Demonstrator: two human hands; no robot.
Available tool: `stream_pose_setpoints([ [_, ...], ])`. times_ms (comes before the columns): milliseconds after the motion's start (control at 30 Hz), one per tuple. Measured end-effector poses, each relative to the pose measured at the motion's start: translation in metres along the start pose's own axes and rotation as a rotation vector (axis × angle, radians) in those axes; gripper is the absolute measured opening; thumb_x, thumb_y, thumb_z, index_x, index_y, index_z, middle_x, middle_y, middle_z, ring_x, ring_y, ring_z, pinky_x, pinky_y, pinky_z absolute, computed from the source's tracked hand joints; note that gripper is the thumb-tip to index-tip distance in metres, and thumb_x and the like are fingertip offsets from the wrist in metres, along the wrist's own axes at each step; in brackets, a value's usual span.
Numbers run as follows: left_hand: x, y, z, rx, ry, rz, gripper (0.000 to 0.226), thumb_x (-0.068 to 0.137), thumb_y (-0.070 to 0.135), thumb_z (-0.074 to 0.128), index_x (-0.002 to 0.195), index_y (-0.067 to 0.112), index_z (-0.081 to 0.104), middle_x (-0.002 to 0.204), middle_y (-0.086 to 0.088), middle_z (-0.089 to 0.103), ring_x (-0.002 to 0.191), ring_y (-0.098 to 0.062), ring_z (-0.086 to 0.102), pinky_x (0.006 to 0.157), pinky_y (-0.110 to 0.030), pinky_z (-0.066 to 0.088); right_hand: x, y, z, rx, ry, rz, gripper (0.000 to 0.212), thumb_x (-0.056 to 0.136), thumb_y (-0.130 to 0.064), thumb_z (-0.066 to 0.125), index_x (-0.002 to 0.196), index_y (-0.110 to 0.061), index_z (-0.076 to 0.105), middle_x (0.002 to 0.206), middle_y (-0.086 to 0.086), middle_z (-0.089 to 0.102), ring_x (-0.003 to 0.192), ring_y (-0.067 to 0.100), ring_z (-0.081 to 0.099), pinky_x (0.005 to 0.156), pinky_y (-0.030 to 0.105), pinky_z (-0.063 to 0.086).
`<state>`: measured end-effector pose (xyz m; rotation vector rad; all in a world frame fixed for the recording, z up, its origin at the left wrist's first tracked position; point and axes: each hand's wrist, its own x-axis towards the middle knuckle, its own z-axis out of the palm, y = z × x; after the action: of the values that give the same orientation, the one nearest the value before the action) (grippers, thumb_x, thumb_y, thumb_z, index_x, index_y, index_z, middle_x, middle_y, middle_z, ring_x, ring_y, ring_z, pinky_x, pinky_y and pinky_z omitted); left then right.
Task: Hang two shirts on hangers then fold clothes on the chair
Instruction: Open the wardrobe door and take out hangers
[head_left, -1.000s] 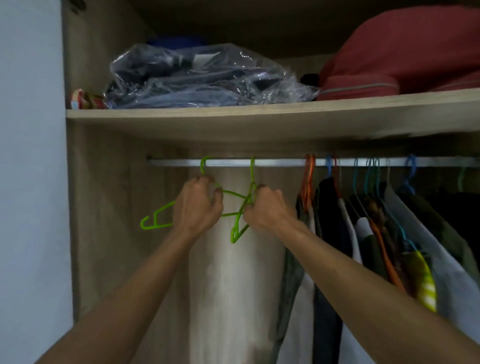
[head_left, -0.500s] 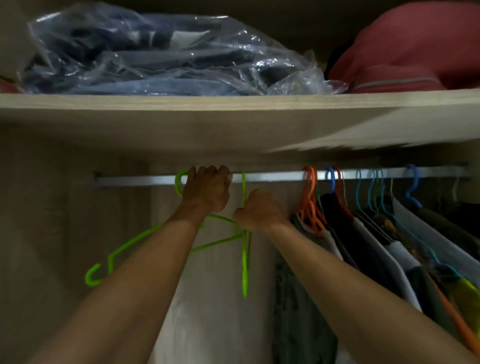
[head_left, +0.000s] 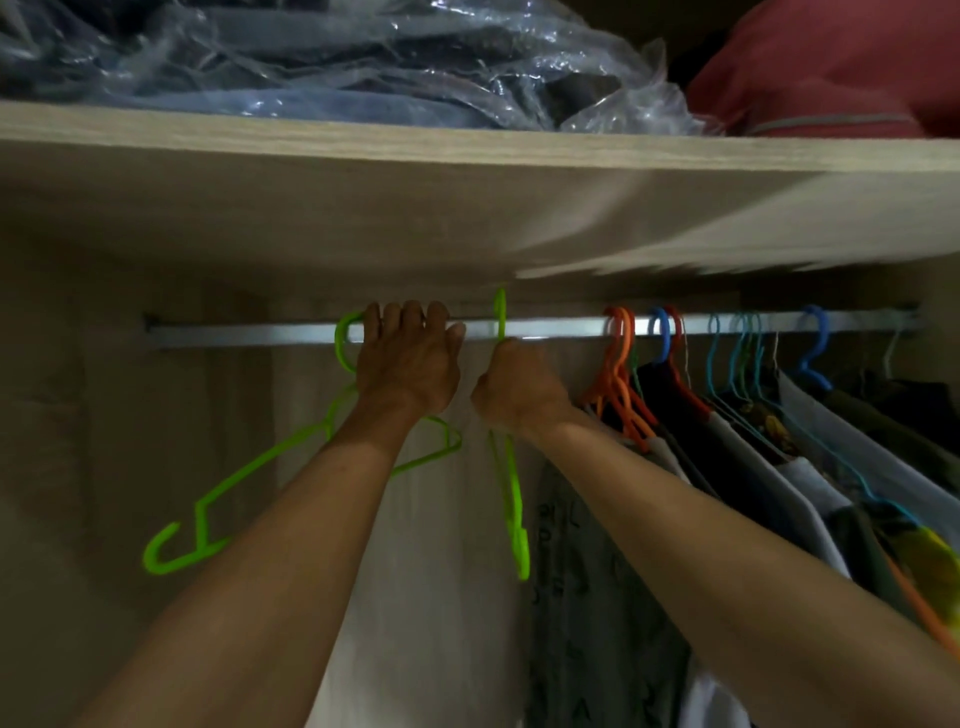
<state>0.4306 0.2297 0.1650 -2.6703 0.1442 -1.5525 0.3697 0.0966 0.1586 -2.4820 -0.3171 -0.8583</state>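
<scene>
Two green hangers sit at the closet rail (head_left: 561, 329): your left hand (head_left: 408, 358) curls round the left hanger (head_left: 234, 480) by its hook, your right hand (head_left: 517, 387) grips the right hanger (head_left: 511, 499) below its hook.

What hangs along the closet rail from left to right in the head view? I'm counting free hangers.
Green hanger under the left hand → green hanger in the right hand → orange hangers → blue hook → clothed hangers.
</scene>
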Motion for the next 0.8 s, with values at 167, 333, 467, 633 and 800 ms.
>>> stream_pose_setpoints([
  [167,0.000,-0.001,0.002,0.005,-0.002,-0.003,0.042,0.105,0.040,0.027,0.127,0.014,0.052,0.123,-0.015,0.056,0.119,-0.039,0.045,0.116,-0.051,0.018,-0.012,0.002,-0.021,0.010,0.022,0.030,0.030,0.097,-0.017,0.055,0.123,-0.003,0.051,0.130,0.020,0.053,0.116,0.034,0.058,0.077,0.028,0.042],
  [333,0.000,0.000,0.000,-0.017,-0.010,0.000,0.043,0.105,0.039,0.029,0.127,0.011,0.052,0.124,-0.019,0.056,0.120,-0.040,0.045,0.116,-0.052,0.018,-0.035,0.012,-0.033,-0.017,-0.037,0.037,0.010,0.093,-0.019,0.056,0.091,-0.009,0.055,0.108,0.018,0.066,0.106,0.034,0.066,0.071,0.025,0.046],
  [467,0.000,0.000,-0.001,-0.024,-0.029,-0.011,0.043,0.105,0.037,0.031,0.131,0.009,0.050,0.126,-0.022,0.055,0.122,-0.042,0.044,0.117,-0.053,0.017,-0.059,0.024,-0.037,-0.069,-0.052,0.033,0.021,0.095,-0.028,0.053,0.102,-0.008,0.056,0.114,0.019,0.065,0.106,0.038,0.064,0.071,0.027,0.042],
  [633,0.000,0.002,-0.009,-0.059,-0.135,-0.034,0.045,0.105,0.037,0.034,0.141,0.012,0.044,0.137,-0.021,0.050,0.131,-0.041,0.039,0.117,-0.054,0.016,-0.088,0.044,-0.051,0.015,-0.060,-0.029,0.020,0.089,-0.030,0.052,0.086,-0.010,0.056,0.104,0.022,0.066,0.099,0.041,0.064,0.075,0.029,0.048],
  [800,-0.026,0.021,-0.028,-0.213,-0.247,-0.105,0.054,0.103,0.043,0.033,0.151,0.019,0.036,0.159,-0.013,0.032,0.149,-0.034,0.022,0.121,-0.049,0.020,-0.111,0.062,-0.080,0.134,-0.089,-0.181,0.028,0.093,-0.029,0.054,0.070,-0.014,0.049,0.089,0.020,0.064,0.084,0.038,0.065,0.064,0.028,0.040],
])
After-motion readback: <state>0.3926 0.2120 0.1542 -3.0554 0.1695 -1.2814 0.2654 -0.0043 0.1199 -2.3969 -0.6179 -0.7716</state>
